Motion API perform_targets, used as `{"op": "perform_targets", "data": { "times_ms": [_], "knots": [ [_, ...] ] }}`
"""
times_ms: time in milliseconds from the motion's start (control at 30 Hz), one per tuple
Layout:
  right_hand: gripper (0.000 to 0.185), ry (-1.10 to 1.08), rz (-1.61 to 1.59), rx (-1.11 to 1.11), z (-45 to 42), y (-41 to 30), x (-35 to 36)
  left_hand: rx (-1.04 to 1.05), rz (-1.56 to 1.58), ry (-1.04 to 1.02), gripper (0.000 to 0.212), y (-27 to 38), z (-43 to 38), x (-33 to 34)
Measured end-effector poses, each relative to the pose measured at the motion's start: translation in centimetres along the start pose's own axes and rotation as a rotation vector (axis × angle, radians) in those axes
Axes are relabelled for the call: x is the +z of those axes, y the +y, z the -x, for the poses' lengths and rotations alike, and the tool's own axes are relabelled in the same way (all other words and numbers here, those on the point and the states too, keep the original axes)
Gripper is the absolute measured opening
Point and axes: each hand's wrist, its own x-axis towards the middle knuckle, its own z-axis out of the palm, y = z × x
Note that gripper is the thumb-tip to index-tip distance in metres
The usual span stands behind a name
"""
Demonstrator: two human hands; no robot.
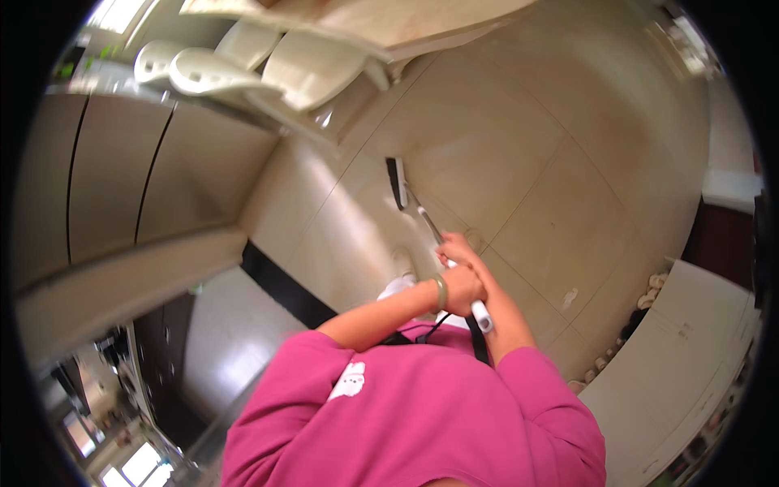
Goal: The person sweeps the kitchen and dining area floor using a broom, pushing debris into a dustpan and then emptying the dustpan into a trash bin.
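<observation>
A long-handled floor broom or squeegee has a white head with a black edge, which rests on the tiled floor. The picture does not settle which tool it is. My left hand, with a pale green bangle at its wrist, is closed around the white upper part of the handle, near its end. Farther down the handle, towards the head, my right hand grips it. The handle's white end sticks out below my left hand, against my right forearm.
White chairs stand by a pale table at the top. Cabinets are at the left, above a black floor strip. A white cabinet stands at the right, with shoes along its base. A pale scrap or mark shows on the floor.
</observation>
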Motion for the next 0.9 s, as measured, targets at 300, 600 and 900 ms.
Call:
{"op": "perform_targets", "data": {
  "times_ms": [300,600,900],
  "knots": [
    [0.063,0.565,-0.227,-0.045,4.9,-0.1,-20.8,0.253,-0.203,-0.179,0.012,2.2,-16.4,4.3],
    [0.063,0.223,-0.283,-0.149,4.7,-4.8,-20.1,0.105,-0.409,-0.414,0.01,4.0,-21.0,1.5],
    [0.057,0.046,-0.301,-0.07,-4.1,-3.1,-20.5,-0.013,-0.262,-0.52,0.012,-2.5,-23.8,-0.9]
  ]
}}
